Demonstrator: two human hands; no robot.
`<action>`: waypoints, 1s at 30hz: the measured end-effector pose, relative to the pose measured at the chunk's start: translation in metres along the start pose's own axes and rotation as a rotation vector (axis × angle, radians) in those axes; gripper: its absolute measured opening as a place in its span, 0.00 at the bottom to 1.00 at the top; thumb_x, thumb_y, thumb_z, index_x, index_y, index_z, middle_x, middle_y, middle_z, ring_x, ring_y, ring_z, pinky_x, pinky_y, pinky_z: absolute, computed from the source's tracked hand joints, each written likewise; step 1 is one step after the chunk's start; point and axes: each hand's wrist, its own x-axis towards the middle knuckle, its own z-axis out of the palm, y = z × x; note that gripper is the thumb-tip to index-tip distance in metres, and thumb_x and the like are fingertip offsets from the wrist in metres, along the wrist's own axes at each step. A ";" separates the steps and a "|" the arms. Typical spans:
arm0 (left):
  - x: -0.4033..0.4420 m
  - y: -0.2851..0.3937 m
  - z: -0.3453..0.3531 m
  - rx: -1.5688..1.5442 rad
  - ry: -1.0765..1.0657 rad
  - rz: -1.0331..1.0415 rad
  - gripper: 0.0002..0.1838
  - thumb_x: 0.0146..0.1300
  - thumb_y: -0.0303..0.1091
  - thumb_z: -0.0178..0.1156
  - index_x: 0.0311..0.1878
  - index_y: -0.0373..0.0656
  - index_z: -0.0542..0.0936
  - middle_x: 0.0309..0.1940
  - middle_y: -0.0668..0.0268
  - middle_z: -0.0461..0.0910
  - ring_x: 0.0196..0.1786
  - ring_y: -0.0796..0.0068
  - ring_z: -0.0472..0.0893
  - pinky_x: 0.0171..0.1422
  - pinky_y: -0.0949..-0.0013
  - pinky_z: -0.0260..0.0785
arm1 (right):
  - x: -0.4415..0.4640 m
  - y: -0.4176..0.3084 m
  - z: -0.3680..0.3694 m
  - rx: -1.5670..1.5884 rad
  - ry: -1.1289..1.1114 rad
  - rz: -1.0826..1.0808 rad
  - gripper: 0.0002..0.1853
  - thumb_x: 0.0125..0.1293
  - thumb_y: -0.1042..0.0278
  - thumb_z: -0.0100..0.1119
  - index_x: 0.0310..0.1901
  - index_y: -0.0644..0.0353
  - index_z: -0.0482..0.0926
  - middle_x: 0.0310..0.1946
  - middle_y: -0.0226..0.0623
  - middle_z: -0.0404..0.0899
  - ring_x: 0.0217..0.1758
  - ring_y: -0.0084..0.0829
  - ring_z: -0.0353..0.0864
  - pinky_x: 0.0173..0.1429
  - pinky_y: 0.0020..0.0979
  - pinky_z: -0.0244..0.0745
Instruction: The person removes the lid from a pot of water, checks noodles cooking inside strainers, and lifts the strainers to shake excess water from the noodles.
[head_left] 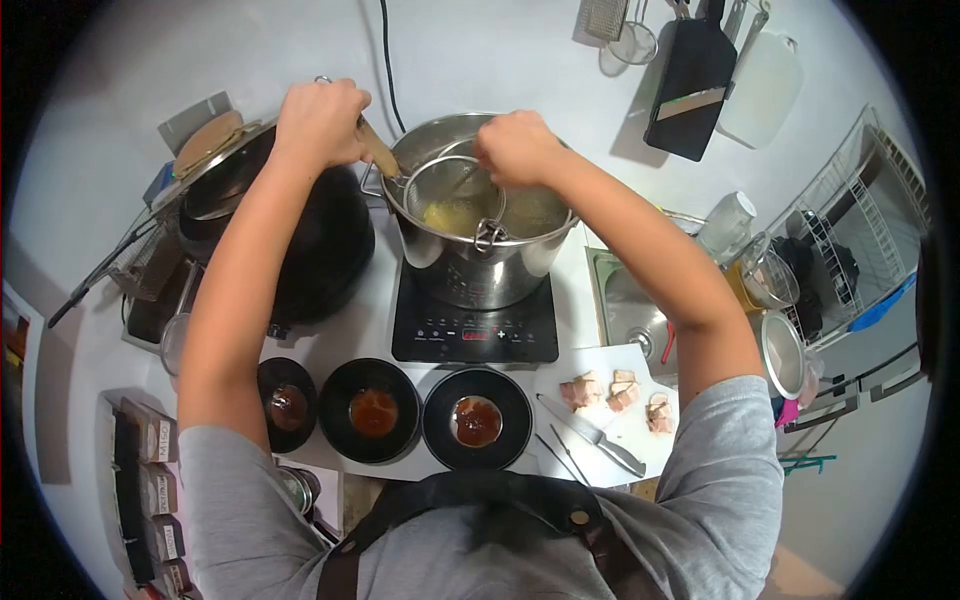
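My left hand (322,122) is closed round the wooden handle (378,148) of a mesh strainer (440,182). The strainer's basket sits inside the mouth of a large steel pot (480,272), with something yellowish (452,217) in it. Over the pot's right half, my right hand (518,148) has its fingers closed at the strainer's rim. A thin dark shape runs from those fingers into the basket, but what it is I cannot make out. The pot stands on a black induction cooker (474,335) with a lit display.
Black bowls (372,412) with reddish-brown sauce line the front. At right, a white cutting board (625,370) holds meat pieces (622,391), a knife (610,447) and chopsticks (563,453). A sink (625,300) lies beyond it. A big black pot (320,250) stands left.
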 end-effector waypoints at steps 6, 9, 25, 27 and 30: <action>-0.014 0.008 -0.004 -0.007 0.091 -0.040 0.19 0.33 0.44 0.77 0.29 0.47 0.83 0.29 0.63 0.80 0.33 0.59 0.82 0.35 0.60 0.75 | -0.006 0.014 -0.002 0.062 0.139 0.110 0.07 0.44 0.65 0.66 0.28 0.52 0.84 0.28 0.39 0.83 0.34 0.41 0.83 0.37 0.40 0.76; -0.014 0.008 -0.004 -0.013 0.101 -0.029 0.18 0.33 0.43 0.77 0.28 0.47 0.83 0.29 0.63 0.79 0.33 0.59 0.82 0.35 0.60 0.75 | -0.007 0.013 -0.005 0.075 0.171 0.098 0.07 0.44 0.65 0.66 0.27 0.51 0.84 0.28 0.39 0.83 0.33 0.41 0.83 0.37 0.40 0.76; 0.013 0.029 0.028 0.065 -0.233 0.000 0.21 0.32 0.48 0.77 0.29 0.48 0.84 0.30 0.62 0.81 0.39 0.58 0.83 0.42 0.60 0.76 | 0.021 -0.018 0.023 -0.101 -0.289 -0.114 0.11 0.48 0.64 0.64 0.34 0.56 0.85 0.36 0.41 0.84 0.42 0.39 0.84 0.44 0.38 0.79; 0.012 0.028 0.027 0.053 -0.212 0.018 0.21 0.32 0.50 0.77 0.29 0.49 0.84 0.32 0.61 0.83 0.39 0.59 0.83 0.43 0.61 0.76 | 0.021 -0.016 0.023 -0.110 -0.177 -0.044 0.11 0.48 0.65 0.63 0.34 0.56 0.85 0.36 0.42 0.84 0.42 0.40 0.84 0.45 0.38 0.79; 0.019 0.039 0.012 0.103 -0.383 -0.016 0.21 0.35 0.49 0.76 0.33 0.50 0.86 0.32 0.67 0.84 0.40 0.66 0.84 0.41 0.66 0.77 | 0.018 -0.023 0.017 -0.064 -0.305 -0.090 0.11 0.47 0.63 0.63 0.34 0.54 0.85 0.36 0.42 0.84 0.43 0.40 0.84 0.46 0.39 0.78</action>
